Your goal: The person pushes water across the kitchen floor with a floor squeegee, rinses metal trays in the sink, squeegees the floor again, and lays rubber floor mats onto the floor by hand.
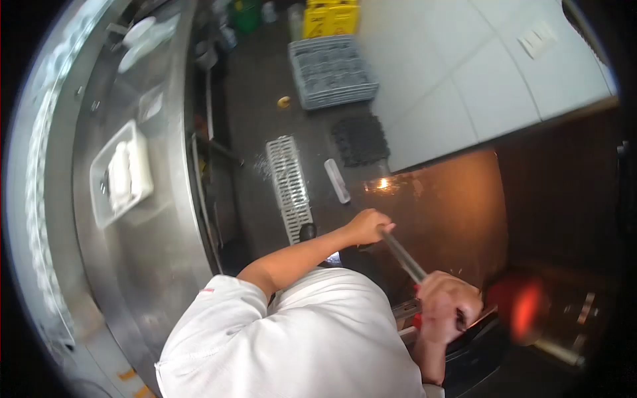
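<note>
A long metal-grey pole point(403, 255) runs slantwise between my two hands. My left hand point(370, 227) is closed around its far part, the arm stretched across my front. Nearer my body on the right, my right hand point(450, 300) is wrapped around the pole too. On the wet floor beyond my left hand lies a narrow white and grey bar point(337, 180), roughly in line with the pole. Whether the two are joined I cannot tell. Beside the bar is a pale slotted drain grate point(288, 186).
A steel counter point(159, 259) on the left bears a white tub point(99, 192) with white rolled items. Ahead are grey dish racks point(335, 73), yellow caution signs point(330, 18), a black mat point(360, 140) and a small yellow scrap point(284, 102). A white tiled wall point(451, 66) stands right.
</note>
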The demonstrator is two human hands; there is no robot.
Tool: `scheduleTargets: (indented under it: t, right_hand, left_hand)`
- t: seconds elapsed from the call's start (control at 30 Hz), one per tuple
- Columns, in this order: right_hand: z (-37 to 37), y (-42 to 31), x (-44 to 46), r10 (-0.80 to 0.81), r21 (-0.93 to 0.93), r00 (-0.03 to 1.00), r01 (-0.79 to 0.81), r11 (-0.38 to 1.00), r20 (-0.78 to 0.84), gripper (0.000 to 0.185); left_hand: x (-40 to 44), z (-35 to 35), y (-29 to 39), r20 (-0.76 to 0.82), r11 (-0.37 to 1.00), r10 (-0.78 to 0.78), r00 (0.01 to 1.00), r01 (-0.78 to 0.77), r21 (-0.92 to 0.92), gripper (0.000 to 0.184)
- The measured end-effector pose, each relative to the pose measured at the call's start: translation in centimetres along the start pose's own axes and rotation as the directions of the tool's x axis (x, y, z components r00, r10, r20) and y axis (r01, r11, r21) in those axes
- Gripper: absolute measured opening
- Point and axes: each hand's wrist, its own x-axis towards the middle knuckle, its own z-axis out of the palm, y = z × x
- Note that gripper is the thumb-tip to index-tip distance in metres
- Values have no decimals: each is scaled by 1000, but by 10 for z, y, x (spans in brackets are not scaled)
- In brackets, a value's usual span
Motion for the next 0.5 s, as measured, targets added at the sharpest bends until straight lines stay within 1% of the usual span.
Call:
scheduleTargets:
  t: [0.03,0.07,0.1,0.13,0.17,0.2,0.27,0.3,0.33,0.37,0.43,0.47,0.5]
  right_hand:
    - [-6,4,-3,4,-7,998,-5,1000,-64,32]
    - [-19,11,-2,-1,-7,1000,1,1000,-15,29]
    - [-35,18,-7,1,48,1000,-1,999,14,29]
    - [-50,21,-15,0,94,1000,2,996,-18,30]
    - [-67,20,-20,0,146,999,6,989,-39,32]
    - [-88,13,-20,-35,158,994,50,986,-101,33]
    - [-134,-9,-21,-91,190,974,132,973,-207,36]
    - [-160,-15,-25,-115,182,942,179,967,-314,37]
    - [-189,-26,-28,-150,142,922,212,967,-356,37]
    - [-216,-40,-31,-184,103,900,243,965,-395,37]
    - [-261,-65,-41,-303,-27,814,334,942,-496,36]
    - [-288,-76,-49,-337,-72,806,347,935,-486,33]
    - [-312,-87,-54,-379,-104,780,381,919,-498,30]
  left_hand:
    - [-6,3,-7,57,998,-55,997,53,31,29]
    - [-11,9,-12,124,994,-100,987,92,64,28]
    - [-13,10,-12,179,986,-82,980,54,157,26]
    - [-14,13,3,187,988,-113,976,92,121,28]
    - [-9,22,14,226,989,-115,967,91,113,29]
    - [5,35,23,255,989,-119,960,93,112,30]
    - [36,70,48,351,982,-99,931,35,185,32]
    - [52,90,56,391,975,-102,915,15,221,32]
    - [70,109,60,538,951,-99,837,-80,299,28]
    - [90,124,76,617,955,-27,786,-162,249,28]
    - [132,154,114,745,943,115,657,-307,125,30]
    - [154,165,120,802,950,107,588,-299,92,37]
    - [168,174,120,778,950,88,622,-287,122,38]
